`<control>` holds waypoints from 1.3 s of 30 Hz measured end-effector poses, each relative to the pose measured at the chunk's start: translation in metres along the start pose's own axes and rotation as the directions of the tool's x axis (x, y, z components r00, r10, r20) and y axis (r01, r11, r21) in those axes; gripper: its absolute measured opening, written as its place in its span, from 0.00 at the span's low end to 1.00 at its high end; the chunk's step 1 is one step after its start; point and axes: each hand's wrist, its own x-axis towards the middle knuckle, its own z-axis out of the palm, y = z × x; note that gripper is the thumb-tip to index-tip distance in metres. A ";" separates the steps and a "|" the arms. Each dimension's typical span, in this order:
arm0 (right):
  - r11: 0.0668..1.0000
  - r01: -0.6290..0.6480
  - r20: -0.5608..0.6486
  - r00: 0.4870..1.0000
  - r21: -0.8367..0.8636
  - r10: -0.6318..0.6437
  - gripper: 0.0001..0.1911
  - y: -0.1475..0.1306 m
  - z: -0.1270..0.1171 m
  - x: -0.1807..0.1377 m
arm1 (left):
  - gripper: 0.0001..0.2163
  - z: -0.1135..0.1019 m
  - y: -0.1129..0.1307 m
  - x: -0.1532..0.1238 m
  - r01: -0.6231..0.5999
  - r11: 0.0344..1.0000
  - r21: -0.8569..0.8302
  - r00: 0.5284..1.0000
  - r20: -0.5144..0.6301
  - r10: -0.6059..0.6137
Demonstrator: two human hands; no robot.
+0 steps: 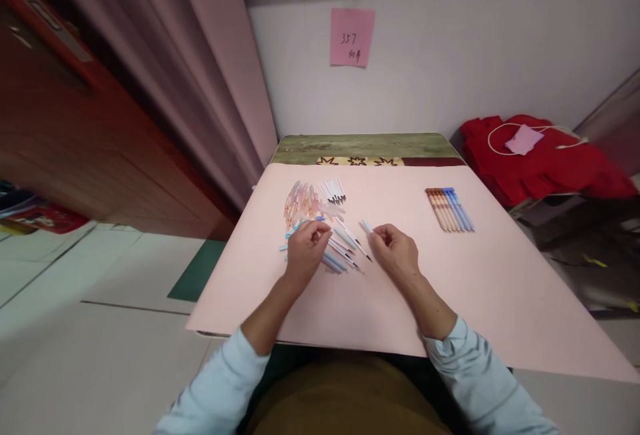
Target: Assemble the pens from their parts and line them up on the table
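My right hand [397, 251] pinches a pale blue pen barrel [367, 226], which points up and to the left from its fingertips. Across from it, my left hand [306, 251] is closed, thumb against fingers; whatever it may hold is too small to make out. Beneath and beside the left hand lie loose light blue pen barrels [334, 261] and white pen refills with dark tips [357, 243]. Just beyond is a heap of clear pen parts with pinkish-orange patterns [301, 201], and next to it a bundle of white refills [333, 191].
To the right, brown-topped and blue-topped pens [450, 210] lie in a neat row on the pink table cover [500, 301]. Red cloth [565, 168] with a white cable sits beyond the table's right edge. A pink note [352, 37] is on the wall; a curtain [210, 55] hangs left.
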 end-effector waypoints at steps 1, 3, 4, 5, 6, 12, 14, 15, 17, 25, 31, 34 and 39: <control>1.000 0.005 -0.002 1.000 0.006 -0.005 0.13 0.000 0.001 0.000 | 0.03 0.003 -0.005 0.012 -0.101 0.992 0.082 0.994 0.043 0.097; 1.000 0.011 -0.006 1.000 0.019 -0.011 0.14 0.002 0.002 0.000 | 0.06 0.011 -0.014 0.033 -0.284 0.935 0.212 0.947 0.214 0.239; 1.000 0.011 -0.008 1.000 0.024 -0.011 0.15 0.002 0.002 0.001 | 0.07 0.015 -0.017 0.042 -0.360 0.896 0.259 0.911 0.306 0.277; 1.000 0.010 -0.012 1.000 0.028 -0.010 0.15 0.003 0.003 0.001 | 0.08 0.019 -0.019 0.049 -0.423 0.858 0.293 0.871 0.393 0.295; 0.999 0.010 -0.015 1.000 0.032 -0.009 0.15 0.003 0.003 0.002 | 0.08 0.023 -0.021 0.055 -0.475 0.821 0.317 0.831 0.470 0.299; 0.998 0.022 -0.017 1.000 0.050 -0.021 0.14 0.004 0.004 0.003 | 0.08 0.035 -0.020 0.073 -0.554 0.723 0.413 0.726 0.666 0.175; 0.997 0.028 -0.021 0.999 0.078 -0.026 0.14 0.005 0.005 0.003 | 0.08 0.036 -0.019 0.075 -0.590 0.693 0.415 0.693 0.700 0.171; 0.994 0.031 -0.021 0.999 0.103 -0.029 0.14 0.005 0.005 0.003 | 0.08 0.036 -0.019 0.076 -0.622 0.668 0.409 0.669 0.720 0.182; 0.984 0.032 -0.008 0.999 0.174 -0.031 0.14 0.006 0.006 0.004 | 0.07 0.037 -0.018 0.076 -0.692 0.608 0.388 0.617 0.756 0.219; 0.906 0.001 0.005 1.000 0.424 -0.003 0.18 0.008 0.009 0.008 | 0.08 0.020 -0.007 0.068 -0.722 0.561 0.406 0.642 0.695 0.323; 0.871 0.035 0.058 0.996 0.490 -0.072 0.15 0.004 0.005 0.005 | 0.12 -0.006 -0.003 0.030 -0.469 0.608 0.641 0.865 0.471 0.171; 0.870 0.071 0.074 0.990 0.488 -0.123 0.14 0.002 0.002 0.003 | 0.12 -0.009 -0.006 0.007 -0.359 0.635 0.684 0.918 0.382 0.108; 0.873 0.078 0.083 0.988 0.481 -0.134 0.13 0.000 0.001 -0.001 | 0.13 -0.011 -0.008 -0.007 -0.296 0.664 0.686 0.937 0.344 0.063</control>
